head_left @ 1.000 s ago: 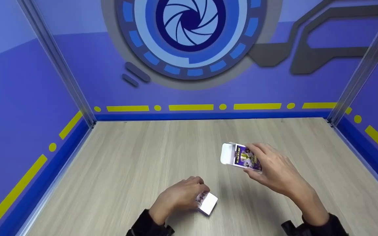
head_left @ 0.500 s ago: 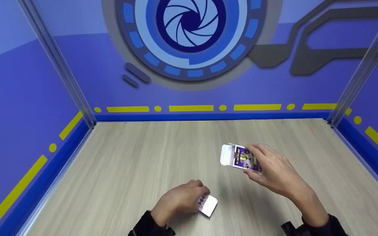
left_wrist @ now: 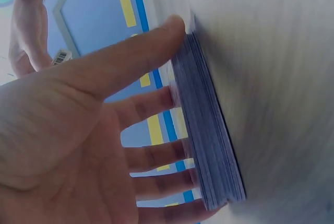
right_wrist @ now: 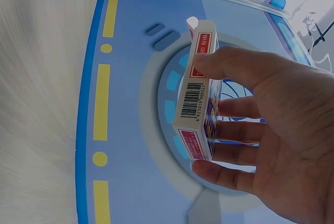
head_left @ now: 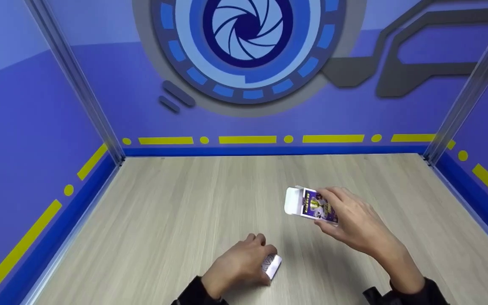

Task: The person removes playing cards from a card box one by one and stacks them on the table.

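A deck of cards point(head_left: 273, 267) lies on the wooden table, partly covered by my left hand point(head_left: 244, 262). In the left wrist view the thumb is at one end of the deck point(left_wrist: 206, 130), the other fingers reach along its far side, and its layered edge shows. My right hand point(head_left: 358, 222) holds a purple and white card box point(head_left: 318, 206) above the table, thumb on one side and fingers on the other. The box's white end flap point(head_left: 293, 201) stands open and points left. A barcode shows on the box's narrow side point(right_wrist: 193, 98) in the right wrist view.
The table point(head_left: 163, 203) is bounded by a blue back wall point(head_left: 108, 93) and side walls with yellow markings. Metal corner posts point(head_left: 74, 80) rise at the back left and back right.
My left hand has shifted slightly right over the deck, its thumb now showing at the near end, and covers more of it. The right hand and card box have stayed almost still.
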`<state>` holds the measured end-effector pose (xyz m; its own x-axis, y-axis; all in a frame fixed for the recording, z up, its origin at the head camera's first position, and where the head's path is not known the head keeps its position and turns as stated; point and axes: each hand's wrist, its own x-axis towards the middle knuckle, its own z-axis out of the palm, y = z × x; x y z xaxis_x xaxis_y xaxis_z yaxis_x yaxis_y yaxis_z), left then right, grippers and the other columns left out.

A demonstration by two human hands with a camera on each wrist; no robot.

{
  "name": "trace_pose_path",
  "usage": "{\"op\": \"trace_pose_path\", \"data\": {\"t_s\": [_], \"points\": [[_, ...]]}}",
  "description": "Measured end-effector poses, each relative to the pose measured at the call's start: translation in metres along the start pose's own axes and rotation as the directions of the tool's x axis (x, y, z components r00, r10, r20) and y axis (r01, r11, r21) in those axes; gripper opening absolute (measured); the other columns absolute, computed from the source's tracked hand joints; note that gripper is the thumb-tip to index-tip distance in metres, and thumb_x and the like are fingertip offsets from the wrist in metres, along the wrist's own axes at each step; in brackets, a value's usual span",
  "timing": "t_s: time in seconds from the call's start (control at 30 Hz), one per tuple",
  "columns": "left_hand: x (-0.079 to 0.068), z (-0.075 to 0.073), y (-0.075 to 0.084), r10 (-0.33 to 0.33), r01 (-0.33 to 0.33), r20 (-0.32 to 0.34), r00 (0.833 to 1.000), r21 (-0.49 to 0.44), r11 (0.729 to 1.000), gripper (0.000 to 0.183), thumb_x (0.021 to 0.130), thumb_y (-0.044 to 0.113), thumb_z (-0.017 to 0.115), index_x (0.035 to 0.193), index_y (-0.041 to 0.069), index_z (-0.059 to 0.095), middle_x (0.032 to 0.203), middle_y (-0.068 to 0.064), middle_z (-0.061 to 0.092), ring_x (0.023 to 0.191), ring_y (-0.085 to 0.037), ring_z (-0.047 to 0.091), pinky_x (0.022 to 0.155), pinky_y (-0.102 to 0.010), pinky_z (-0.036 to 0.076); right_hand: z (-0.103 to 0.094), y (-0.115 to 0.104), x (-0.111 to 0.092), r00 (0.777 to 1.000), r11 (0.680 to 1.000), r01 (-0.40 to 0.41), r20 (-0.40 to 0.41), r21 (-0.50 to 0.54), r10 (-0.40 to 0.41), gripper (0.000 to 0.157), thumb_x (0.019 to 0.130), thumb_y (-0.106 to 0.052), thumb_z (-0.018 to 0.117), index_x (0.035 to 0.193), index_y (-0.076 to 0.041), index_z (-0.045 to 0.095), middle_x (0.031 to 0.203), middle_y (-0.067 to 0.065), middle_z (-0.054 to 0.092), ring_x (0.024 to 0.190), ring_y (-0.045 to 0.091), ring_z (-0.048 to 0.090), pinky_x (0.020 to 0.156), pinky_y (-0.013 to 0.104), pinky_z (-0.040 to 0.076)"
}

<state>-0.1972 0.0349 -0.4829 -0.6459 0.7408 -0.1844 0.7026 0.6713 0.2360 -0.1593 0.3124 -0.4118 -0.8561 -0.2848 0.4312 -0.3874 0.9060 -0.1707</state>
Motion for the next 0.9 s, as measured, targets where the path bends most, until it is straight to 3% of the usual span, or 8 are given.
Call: {"op": "trace_pose_path", "data": {"t_s": [0.23,0.4,0.53,0.63,0.9], "points": [[0.0,0.0,0.001,-0.008,0.008,0.0,1.0,0.006,1.0,0.064,0.071,0.039,0.093,0.127,0.023,0.069,0.115,0.001,0.056,0.102,-0.015,0.051,0.082,-0.031,0.052,-0.001,0.0,0.0,1.0,1.0,-0.014,0.008,0.005,0.014,0.066,0.08,-0.028,0.089,0.136,-0.007,0.062,0.125,0.009,0.064,0.101,0.022,0.062,0.073,0.04,0.053],[0.0,0.001,0.002,-0.012,0.012,-0.028,1.0,0.006,1.0,0.065,0.07,0.057,0.089,0.12,0.02,0.071,0.109,0.002,0.056,0.097,-0.015,0.05,0.079,-0.032,0.052,-0.001,-0.001,0.001,1.0,1.0,-0.011,0.014,0.004,0.011,0.066,0.081,-0.03,0.089,0.137,-0.007,0.061,0.126,0.01,0.064,0.101,0.023,0.063,0.074,0.041,0.053],[0.004,0.004,0.005,-0.057,0.057,-0.054,0.997,0.007,0.998,0.057,0.081,0.068,0.074,0.106,0.017,0.07,0.108,-0.001,0.057,0.096,-0.018,0.052,0.077,-0.038,0.052,-0.001,-0.002,0.001,1.0,1.0,-0.014,0.025,0.0,0.014,0.067,0.082,-0.031,0.088,0.139,-0.007,0.06,0.126,0.01,0.064,0.102,0.024,0.063,0.076,0.042,0.053],[0.006,0.007,0.009,-0.075,0.079,-0.073,0.995,0.045,0.996,0.052,0.087,0.062,0.073,0.105,0.013,0.069,0.107,-0.004,0.057,0.096,-0.02,0.054,0.074,-0.04,0.053,-0.001,-0.002,0.001,1.0,1.0,-0.015,0.025,-0.003,0.015,0.068,0.082,-0.032,0.088,0.139,-0.008,0.06,0.126,0.01,0.064,0.102,0.024,0.063,0.076,0.042,0.053],[0.009,0.009,0.013,-0.068,0.075,-0.083,0.994,0.081,0.994,0.042,0.084,0.044,0.078,0.107,0.011,0.068,0.099,-0.004,0.056,0.09,-0.018,0.052,0.069,-0.039,0.053,0.0,0.0,0.0,1.0,1.0,0.019,-0.013,-0.014,-0.02,0.067,0.079,-0.029,0.09,0.135,-0.006,0.062,0.122,0.009,0.065,0.099,0.022,0.063,0.074,0.041,0.054]]}}
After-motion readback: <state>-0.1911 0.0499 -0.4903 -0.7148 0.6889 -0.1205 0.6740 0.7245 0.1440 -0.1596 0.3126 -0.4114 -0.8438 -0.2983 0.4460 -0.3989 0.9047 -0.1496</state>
